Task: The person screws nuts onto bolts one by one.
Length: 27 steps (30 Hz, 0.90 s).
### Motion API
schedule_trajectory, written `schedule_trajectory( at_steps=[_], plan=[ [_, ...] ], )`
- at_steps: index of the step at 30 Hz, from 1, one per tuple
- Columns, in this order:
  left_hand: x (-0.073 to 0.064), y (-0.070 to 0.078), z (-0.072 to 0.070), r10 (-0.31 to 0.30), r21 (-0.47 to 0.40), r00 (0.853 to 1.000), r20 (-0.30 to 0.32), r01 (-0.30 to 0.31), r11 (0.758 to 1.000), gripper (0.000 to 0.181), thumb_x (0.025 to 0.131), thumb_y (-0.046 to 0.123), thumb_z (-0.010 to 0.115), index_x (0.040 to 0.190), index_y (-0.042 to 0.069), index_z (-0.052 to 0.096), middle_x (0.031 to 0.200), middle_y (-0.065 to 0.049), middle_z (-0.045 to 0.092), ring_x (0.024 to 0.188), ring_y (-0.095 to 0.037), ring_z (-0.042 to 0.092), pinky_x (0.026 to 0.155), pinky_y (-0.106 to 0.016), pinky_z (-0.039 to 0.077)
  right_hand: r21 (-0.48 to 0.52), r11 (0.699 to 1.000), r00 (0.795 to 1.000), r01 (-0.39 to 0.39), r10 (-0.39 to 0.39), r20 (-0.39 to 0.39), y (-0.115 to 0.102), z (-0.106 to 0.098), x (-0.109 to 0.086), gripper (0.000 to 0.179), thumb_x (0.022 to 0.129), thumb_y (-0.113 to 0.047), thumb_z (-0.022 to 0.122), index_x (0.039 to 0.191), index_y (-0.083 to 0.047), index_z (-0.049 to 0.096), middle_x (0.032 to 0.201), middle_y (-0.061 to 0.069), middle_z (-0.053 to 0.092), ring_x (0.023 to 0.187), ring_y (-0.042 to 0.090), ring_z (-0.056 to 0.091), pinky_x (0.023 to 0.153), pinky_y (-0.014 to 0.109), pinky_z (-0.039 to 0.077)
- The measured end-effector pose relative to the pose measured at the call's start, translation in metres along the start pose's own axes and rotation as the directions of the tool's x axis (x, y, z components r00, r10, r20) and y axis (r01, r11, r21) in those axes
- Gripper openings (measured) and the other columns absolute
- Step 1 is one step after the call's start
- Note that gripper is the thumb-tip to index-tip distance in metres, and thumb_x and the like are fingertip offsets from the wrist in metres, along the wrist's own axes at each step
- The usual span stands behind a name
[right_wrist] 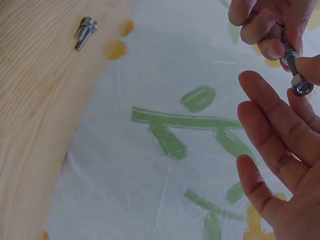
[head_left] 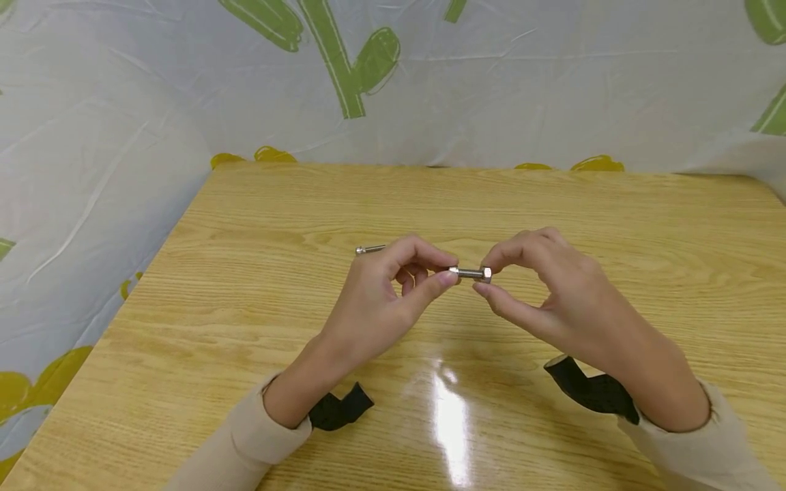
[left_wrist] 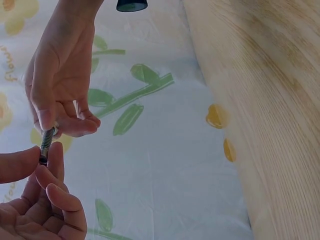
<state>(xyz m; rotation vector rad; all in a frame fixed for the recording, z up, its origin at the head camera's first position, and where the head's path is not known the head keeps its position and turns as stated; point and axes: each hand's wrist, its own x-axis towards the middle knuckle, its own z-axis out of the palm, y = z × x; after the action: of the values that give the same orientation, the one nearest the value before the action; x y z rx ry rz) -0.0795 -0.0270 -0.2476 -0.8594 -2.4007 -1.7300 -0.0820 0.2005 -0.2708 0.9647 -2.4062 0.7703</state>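
Note:
In the head view my left hand (head_left: 383, 300) pinches the near-left end of a metal bolt (head_left: 471, 273) between thumb and index finger. My right hand (head_left: 561, 300) holds a hex nut (head_left: 487, 274) at the bolt's other end, with thumb below and index finger above. The bolt lies roughly level, raised over the table. The right wrist view shows the nut (right_wrist: 302, 85) end-on, around the threaded shaft, while the other right fingers (right_wrist: 270, 130) stay extended. Fingertips hide the bolt's left end in the head view.
Another metal bolt (head_left: 370, 249) lies on the wooden table (head_left: 245, 327) behind my left hand, partly hidden; the right wrist view shows metal bolts (right_wrist: 86, 33) lying together there. Black wrist mounts (head_left: 589, 390) hang under both wrists. A patterned sheet (head_left: 491, 88) rises behind the table.

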Motion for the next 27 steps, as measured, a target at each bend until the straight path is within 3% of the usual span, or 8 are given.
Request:
schedule_trajectory(
  at_steps=[6, 11, 18, 20, 23, 27],
  plan=[
    [0.0, -0.001, 0.002, 0.03, 0.008, 1.0, 0.006, -0.03, 1.0, 0.008, 0.087, 0.011, 0.065, 0.094, 0.007, 0.066, 0.08, 0.001, 0.066, 0.065, -0.006, 0.049, 0.061, -0.02, 0.045, -0.041, 0.997, 0.994, -0.068, 0.072, 0.084, -0.002, -0.004, 0.0, 0.02, 0.08, -0.019, 0.072, 0.096, -0.023, 0.06, 0.095, -0.015, 0.06, 0.093, 0.008, 0.045, 0.077, 0.022, 0.039],
    [0.0, -0.001, 0.003, 0.042, 0.009, 0.999, 0.013, -0.042, 0.999, 0.009, 0.086, 0.011, 0.066, 0.094, 0.007, 0.066, 0.083, 0.0, 0.068, 0.065, -0.006, 0.049, 0.06, -0.02, 0.045, 0.02, 0.997, 0.99, -0.08, 0.077, 0.118, -0.017, -0.01, 0.007, 0.007, 0.089, -0.015, 0.062, 0.091, -0.022, 0.06, 0.086, -0.017, 0.063, 0.092, 0.011, 0.044, 0.074, 0.027, 0.036],
    [-0.001, -0.001, 0.003, 0.063, 0.012, 0.998, 0.016, -0.063, 0.998, 0.009, 0.086, 0.01, 0.066, 0.095, 0.006, 0.066, 0.084, -0.001, 0.068, 0.064, -0.006, 0.049, 0.059, -0.02, 0.045, 0.05, 0.993, 0.989, -0.111, 0.105, 0.104, -0.028, -0.011, 0.013, 0.027, 0.097, -0.011, 0.047, 0.077, -0.023, 0.062, 0.074, -0.017, 0.057, 0.091, 0.012, 0.048, 0.077, 0.028, 0.036],
    [-0.001, -0.001, 0.003, 0.061, 0.012, 0.998, 0.012, -0.061, 0.998, 0.009, 0.086, 0.01, 0.066, 0.095, 0.006, 0.066, 0.083, -0.001, 0.068, 0.064, -0.006, 0.049, 0.059, -0.02, 0.045, 0.062, 0.991, 0.989, -0.122, 0.116, 0.093, -0.027, -0.012, 0.013, 0.026, 0.097, -0.011, 0.047, 0.081, -0.022, 0.064, 0.076, -0.016, 0.059, 0.091, 0.012, 0.049, 0.078, 0.027, 0.036],
    [-0.001, -0.002, 0.002, 0.057, 0.015, 0.998, 0.004, -0.057, 0.998, 0.009, 0.087, 0.01, 0.065, 0.095, 0.006, 0.066, 0.08, -0.001, 0.066, 0.063, -0.006, 0.049, 0.059, -0.02, 0.045, 0.049, 0.99, 0.989, -0.129, 0.125, 0.08, -0.025, -0.013, 0.011, 0.009, 0.092, -0.017, 0.059, 0.095, -0.021, 0.066, 0.089, -0.013, 0.063, 0.095, 0.009, 0.048, 0.075, 0.025, 0.037],
    [-0.002, -0.002, 0.0, 0.049, 0.011, 0.999, -0.006, -0.049, 0.999, 0.009, 0.088, 0.01, 0.064, 0.096, 0.006, 0.065, 0.077, 0.0, 0.064, 0.061, -0.006, 0.048, 0.057, -0.021, 0.043, 0.056, 0.996, 0.996, -0.071, 0.068, 0.053, -0.021, -0.012, 0.01, 0.037, 0.079, -0.017, 0.075, 0.113, -0.018, 0.061, 0.105, -0.01, 0.062, 0.1, 0.01, 0.051, 0.082, 0.023, 0.039]
  ],
)
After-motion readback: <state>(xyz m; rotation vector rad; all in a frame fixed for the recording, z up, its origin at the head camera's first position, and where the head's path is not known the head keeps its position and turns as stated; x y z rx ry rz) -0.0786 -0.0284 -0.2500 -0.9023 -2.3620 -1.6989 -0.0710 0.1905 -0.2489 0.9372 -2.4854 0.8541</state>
